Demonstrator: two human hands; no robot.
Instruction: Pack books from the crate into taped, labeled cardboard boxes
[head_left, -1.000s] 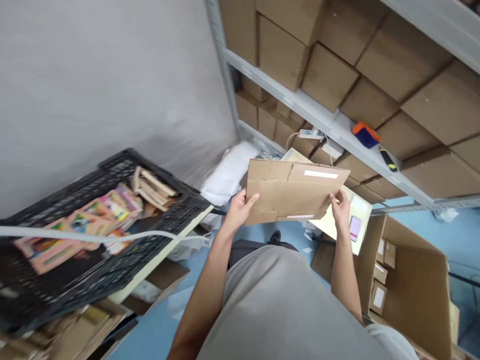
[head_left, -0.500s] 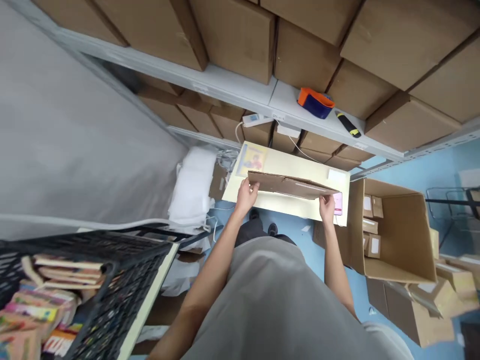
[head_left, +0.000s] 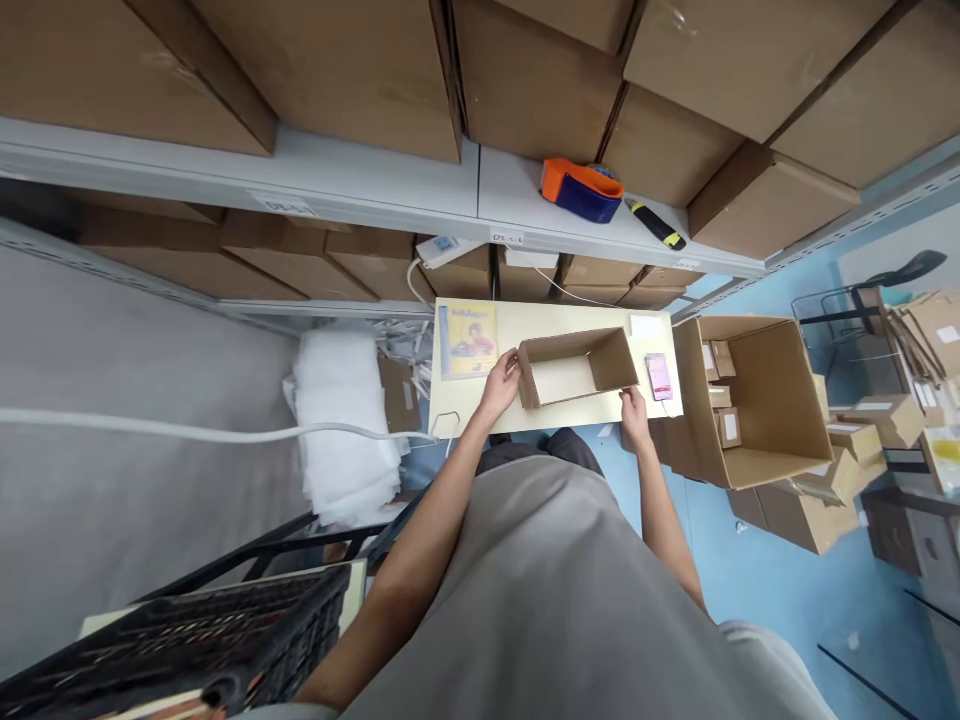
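Note:
A small cardboard box (head_left: 536, 383), its walls squared into a frame, stands just over the cream table (head_left: 510, 418). The pale surface shows through its middle. At the box's left end, my left hand (head_left: 501, 385) is closed on the wall. My right hand (head_left: 634, 410) pinches the near right corner, its fingers partly hidden. A yellow picture book (head_left: 469, 340) in a clear sleeve lies left of the box. To the right are a phone with a pink screen (head_left: 658, 377) and a white slip (head_left: 649, 325).
Shelves of cardboard boxes (head_left: 540, 90) rise behind the table, holding an orange and blue tape dispenser (head_left: 583, 190) and a box cutter (head_left: 656, 224). A large open carton (head_left: 780, 400) with small parcels stands right. White packing sheets (head_left: 345, 420) and a black crate (head_left: 247, 640) are left.
The flat folded cardboard has been spread into a rectangular open box between my hands. My view has turned, so the phone and the book are less covered.

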